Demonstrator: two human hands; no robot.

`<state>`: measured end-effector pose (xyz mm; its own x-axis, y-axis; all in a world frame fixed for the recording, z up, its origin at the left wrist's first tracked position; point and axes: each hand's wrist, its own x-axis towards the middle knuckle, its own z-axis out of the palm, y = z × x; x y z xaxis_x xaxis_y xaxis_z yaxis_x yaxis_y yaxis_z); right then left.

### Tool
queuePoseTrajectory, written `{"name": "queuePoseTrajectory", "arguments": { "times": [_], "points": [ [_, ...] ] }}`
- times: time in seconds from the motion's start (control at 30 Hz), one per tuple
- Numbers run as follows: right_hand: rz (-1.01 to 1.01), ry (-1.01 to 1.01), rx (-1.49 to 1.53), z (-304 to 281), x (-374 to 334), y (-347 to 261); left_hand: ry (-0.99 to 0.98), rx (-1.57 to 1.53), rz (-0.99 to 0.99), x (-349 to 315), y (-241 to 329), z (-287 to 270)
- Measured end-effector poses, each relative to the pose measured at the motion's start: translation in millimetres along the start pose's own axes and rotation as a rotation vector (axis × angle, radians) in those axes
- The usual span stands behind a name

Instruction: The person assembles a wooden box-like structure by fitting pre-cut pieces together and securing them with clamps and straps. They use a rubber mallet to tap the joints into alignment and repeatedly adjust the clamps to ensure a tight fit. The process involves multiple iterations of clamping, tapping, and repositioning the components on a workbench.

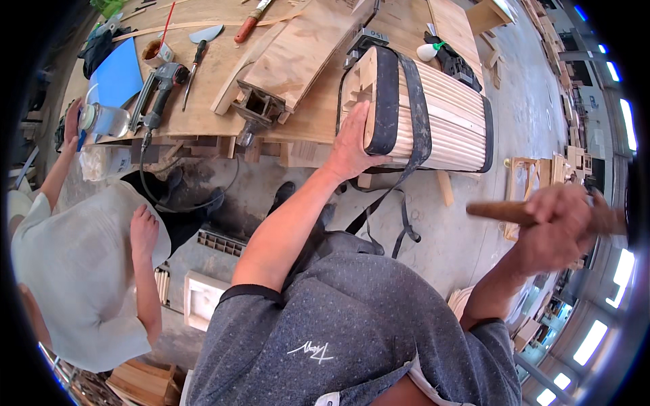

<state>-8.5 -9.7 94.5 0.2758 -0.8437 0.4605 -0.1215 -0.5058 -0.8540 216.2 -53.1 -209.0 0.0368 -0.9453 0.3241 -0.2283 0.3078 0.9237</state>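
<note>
A bundle of pale wooden slats (450, 111) with rounded ends lies on the bench's near right edge. Black bands (386, 101) wrap its two ends, and a dark strap (416, 111) runs around its middle, its loose tail hanging down. Against the bundle's near left end rests my left hand (351, 145), fingers stretched along the wood and thumb spread beneath the band. Out to the right, away from the bundle, my right hand (558, 227) is closed around the wooden handle (497, 211) of a tool. Motion blurs that hand, and the tool's far end is lost at the dark rim.
On the wooden bench (311, 128) lie a nail gun (162, 95) with a hose, a screwdriver (195, 71), a metal clamp (257, 108), a brush (250, 24), a glass jar (108, 120) and a white bottle (428, 52). A co-worker (88, 271) stands close on my left.
</note>
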Motion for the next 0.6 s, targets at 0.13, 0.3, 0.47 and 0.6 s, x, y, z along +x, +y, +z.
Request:
{"name": "queuePoseTrajectory", "arguments": {
  "times": [0.13, 0.3, 0.47, 0.6],
  "points": [
    [0.717, -0.506, -0.946, 60, -70, 109, -0.027, -0.008, -0.027, 2, 2, 4],
    [0.624, -0.300, -0.768, 71, -67, 105, 0.036, 0.036, 0.033, 12, -6, 2],
    [0.618, -0.205, -0.793, 73, -77, 79, -0.003, 0.038, -0.038, 4, 0, 7],
    [0.719, -0.063, -0.771, 47, -66, 61, -0.050, -0.002, -0.062, 5, 5, 2]
  ]
}}
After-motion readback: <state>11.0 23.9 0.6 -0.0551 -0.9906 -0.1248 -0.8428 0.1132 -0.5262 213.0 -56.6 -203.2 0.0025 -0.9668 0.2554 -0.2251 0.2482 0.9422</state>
